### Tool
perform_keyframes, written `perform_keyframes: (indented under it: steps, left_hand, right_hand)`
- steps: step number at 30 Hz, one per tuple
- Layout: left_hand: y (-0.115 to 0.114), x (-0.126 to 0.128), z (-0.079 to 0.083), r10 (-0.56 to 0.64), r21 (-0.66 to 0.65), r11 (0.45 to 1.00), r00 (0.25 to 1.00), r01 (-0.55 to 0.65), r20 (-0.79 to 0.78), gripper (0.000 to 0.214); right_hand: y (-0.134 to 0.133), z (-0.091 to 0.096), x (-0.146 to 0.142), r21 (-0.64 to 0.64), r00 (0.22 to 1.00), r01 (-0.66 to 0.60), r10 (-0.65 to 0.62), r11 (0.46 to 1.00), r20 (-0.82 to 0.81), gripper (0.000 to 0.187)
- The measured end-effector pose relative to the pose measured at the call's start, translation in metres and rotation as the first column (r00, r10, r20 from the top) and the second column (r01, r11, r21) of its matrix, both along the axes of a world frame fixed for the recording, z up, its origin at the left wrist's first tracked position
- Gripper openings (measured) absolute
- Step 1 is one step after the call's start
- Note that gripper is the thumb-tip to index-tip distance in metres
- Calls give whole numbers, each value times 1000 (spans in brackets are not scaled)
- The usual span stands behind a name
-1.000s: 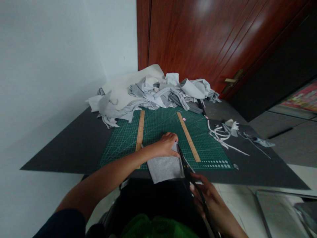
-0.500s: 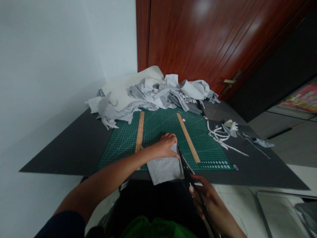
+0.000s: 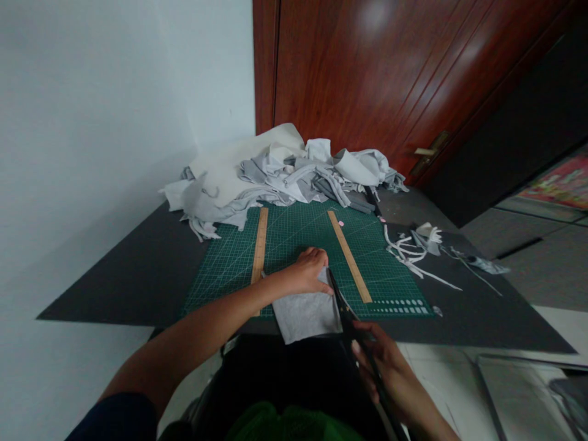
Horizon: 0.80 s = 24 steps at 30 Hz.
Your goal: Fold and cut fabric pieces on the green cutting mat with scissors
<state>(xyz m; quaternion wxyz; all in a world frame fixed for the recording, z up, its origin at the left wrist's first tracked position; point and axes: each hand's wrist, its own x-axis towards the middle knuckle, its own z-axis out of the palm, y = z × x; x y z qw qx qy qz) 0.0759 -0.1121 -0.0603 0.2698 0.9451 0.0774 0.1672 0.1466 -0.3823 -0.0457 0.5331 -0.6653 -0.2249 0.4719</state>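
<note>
My left hand [image 3: 312, 270] grips the far right corner of a grey piece of fabric [image 3: 305, 315], thumb on top and fingers curled at its far edge. The fabric hangs a little over the table's front edge. In my right hand [image 3: 383, 361] is a pair of black scissors [image 3: 348, 321], fingers wrapped round the handles. The blades lie along the fabric's right edge, their tips close to my left thumb. A thin pale strip runs beside the blades. Beneath the fabric is a green cutting mat [image 3: 298, 239].
Two wooden rulers, one left [image 3: 260, 242] and one right [image 3: 349, 256], lie on the mat. A heap of grey and white fabric scraps [image 3: 294, 177] covers the back of the dark table [image 3: 138, 275]. White fabric strips [image 3: 408, 251] lie at right. A wall [image 3: 92, 122] and a wooden door [image 3: 344, 73] stand behind.
My right hand and the scissors have shifted very slightly, with the blades looking a little closer together. My left hand and the fabric stay in place.
</note>
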Motion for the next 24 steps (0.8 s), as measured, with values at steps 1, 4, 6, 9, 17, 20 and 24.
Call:
perform_keyframes:
  steps: [1,4,6,9,17,20,24]
  left_hand:
    - [0,0,0,0,-1,1000,1000,0,-2,58]
    - [0,0,-1,10,-11,1000,1000,-10,-1,59]
    - [-1,0,-1,14,-19,1000,1000,-14,2,59]
    - [-1,-1,0,17,-27,999,1000,-17,-2,62]
    - [-1,-1,0,15,-19,1000,1000,-15,-12,63]
    - [-1,-1,-1,14,-24,1000,1000,-14,-12,64]
    - [-1,-1,0,20,-28,999,1000,-20,-14,64]
  right_hand:
    - [1,0,0,7,1000,-6,6,1000,6,65]
    - [4,0,2,29,1000,-23,22,999,16,63]
    - [5,1,3,35,999,-33,33,999,12,64]
    - [6,0,3,38,999,-34,33,999,18,65]
    - [5,-1,-1,59,999,-30,27,998,41,60]
    - [5,0,0,54,999,-26,24,998,35,61]
    - [6,1,0,61,999,-19,17,998,33,60]
